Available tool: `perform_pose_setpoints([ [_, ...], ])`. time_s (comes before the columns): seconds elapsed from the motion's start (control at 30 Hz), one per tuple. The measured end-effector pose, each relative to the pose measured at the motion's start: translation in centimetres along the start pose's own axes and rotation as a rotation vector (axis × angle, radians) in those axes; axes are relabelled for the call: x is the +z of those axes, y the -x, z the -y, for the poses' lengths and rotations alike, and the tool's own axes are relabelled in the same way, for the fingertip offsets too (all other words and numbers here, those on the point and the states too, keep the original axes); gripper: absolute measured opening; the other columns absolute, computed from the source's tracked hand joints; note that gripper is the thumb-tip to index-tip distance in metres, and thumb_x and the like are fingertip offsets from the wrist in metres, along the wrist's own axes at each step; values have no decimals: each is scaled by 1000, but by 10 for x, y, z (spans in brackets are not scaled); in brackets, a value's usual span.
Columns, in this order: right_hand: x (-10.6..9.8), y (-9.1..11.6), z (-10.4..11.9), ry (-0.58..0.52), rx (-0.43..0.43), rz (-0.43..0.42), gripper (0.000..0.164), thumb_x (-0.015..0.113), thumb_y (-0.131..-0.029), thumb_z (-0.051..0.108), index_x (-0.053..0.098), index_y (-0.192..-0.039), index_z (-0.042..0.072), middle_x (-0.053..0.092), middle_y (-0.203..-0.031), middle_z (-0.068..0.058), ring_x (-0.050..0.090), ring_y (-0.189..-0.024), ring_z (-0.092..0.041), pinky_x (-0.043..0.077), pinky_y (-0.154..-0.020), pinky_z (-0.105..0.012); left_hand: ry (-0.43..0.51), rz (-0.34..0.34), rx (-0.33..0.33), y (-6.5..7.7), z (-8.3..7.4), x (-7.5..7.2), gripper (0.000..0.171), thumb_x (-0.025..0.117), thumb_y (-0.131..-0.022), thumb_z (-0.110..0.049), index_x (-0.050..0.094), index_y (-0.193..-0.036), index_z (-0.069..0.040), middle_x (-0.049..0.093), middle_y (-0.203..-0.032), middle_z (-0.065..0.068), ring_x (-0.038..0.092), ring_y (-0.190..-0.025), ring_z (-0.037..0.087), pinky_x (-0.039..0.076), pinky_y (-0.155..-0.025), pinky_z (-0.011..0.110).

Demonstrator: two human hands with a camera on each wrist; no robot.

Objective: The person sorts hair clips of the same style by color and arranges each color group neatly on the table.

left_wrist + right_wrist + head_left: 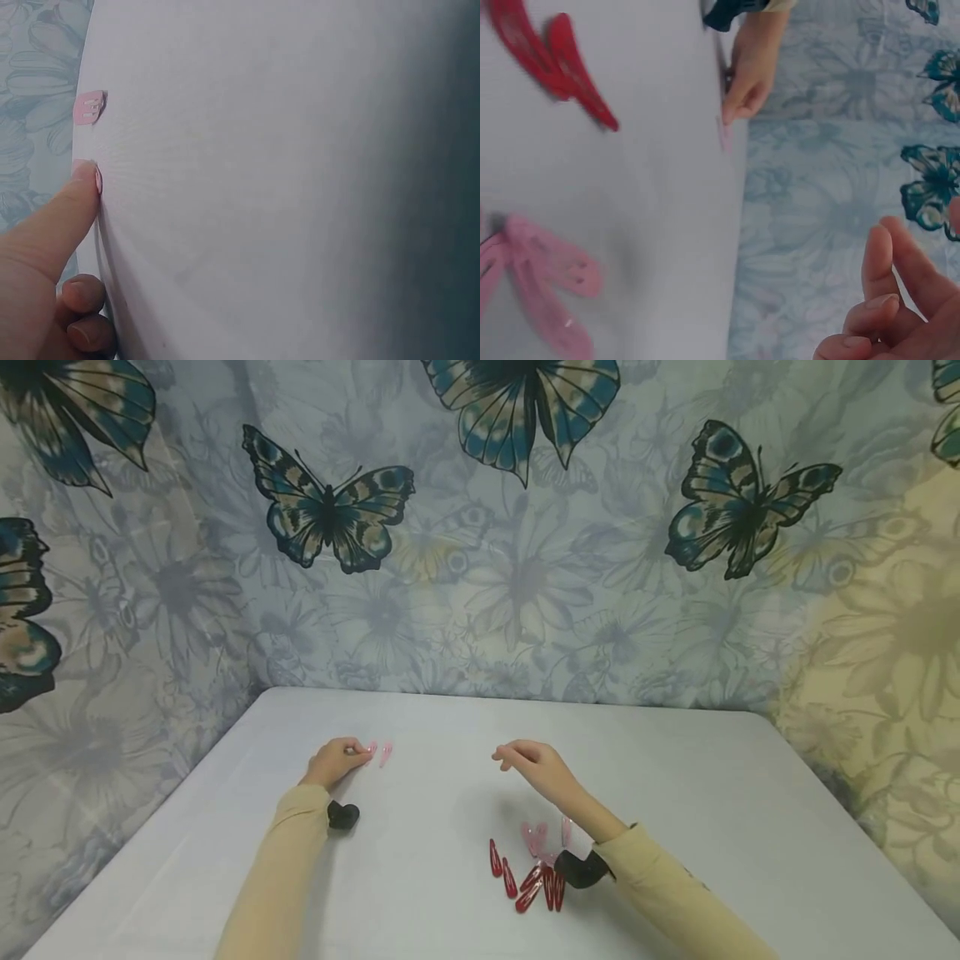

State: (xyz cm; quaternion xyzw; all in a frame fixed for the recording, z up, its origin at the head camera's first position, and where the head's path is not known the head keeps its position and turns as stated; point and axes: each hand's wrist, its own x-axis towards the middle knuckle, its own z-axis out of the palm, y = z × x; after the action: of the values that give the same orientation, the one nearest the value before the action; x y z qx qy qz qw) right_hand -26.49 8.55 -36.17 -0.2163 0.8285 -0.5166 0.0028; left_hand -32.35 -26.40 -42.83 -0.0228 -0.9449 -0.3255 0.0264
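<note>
At the far left of the table, my left hand has its thumb and finger at a pink snap hair clip, seeming to pinch it against the surface. A second pink clip lies just to its right. In the left wrist view the thumb covers most of the held clip. My right hand hovers above the table, its fingers loosely bent and holding nothing. Below its forearm lie several red snap clips and several pink clips, partly hidden by the wrist camera.
A white table stretches to the patterned butterfly curtain at the back and sides. Black wrist cameras sit on both arms, the left one beside the sleeve, the right one over the pile of clips.
</note>
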Motion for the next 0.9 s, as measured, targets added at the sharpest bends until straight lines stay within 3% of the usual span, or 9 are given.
perform_pose_setpoints([
  [0.17, -6, 20, -11, 47, -31, 36, 26, 51, -92, 23, 65, -94, 2, 62, -84, -7, 49, -74, -23, 38, -66, -34, -12, 12, -14, 2, -1, -1, 20, 64, -82, -26, 58, -73, -9, 58, -83, 9, 47, -75, 27, 31, -74, 49],
  [0.33, -8, 33, -26, 98, -20, 87, 23, 59, -87, 20, 64, -96, 0, 61, -83, -4, 50, -74, -23, 40, -63, -30, -28, 5, -9, 0, 1, -1, 20, 64, -83, -27, 58, -74, -9, 60, -94, 14, 50, -82, 30, 31, -77, 52],
  [0.5, -3, 39, -43, 169, -7, 151, 19, 67, -79, 13, 64, -95, 1, 59, -80, 4, 46, -73, -16, 38, -65, -27, -29, 8, -4, -4, 4, -1, 20, 64, -83, -27, 59, -74, -9, 60, -93, 14, 49, -80, 29, 31, -76, 51],
  [0.9, 6, 46, -54, 166, 68, 226, 26, 72, -71, 5, 63, -95, 4, 57, -83, 1, 47, -73, -17, 40, -63, -28, -6, -6, -10, -4, 1, -2, 21, 64, -83, -27, 60, -75, -8, 59, -91, 12, 48, -80, 28, 31, -76, 49],
])
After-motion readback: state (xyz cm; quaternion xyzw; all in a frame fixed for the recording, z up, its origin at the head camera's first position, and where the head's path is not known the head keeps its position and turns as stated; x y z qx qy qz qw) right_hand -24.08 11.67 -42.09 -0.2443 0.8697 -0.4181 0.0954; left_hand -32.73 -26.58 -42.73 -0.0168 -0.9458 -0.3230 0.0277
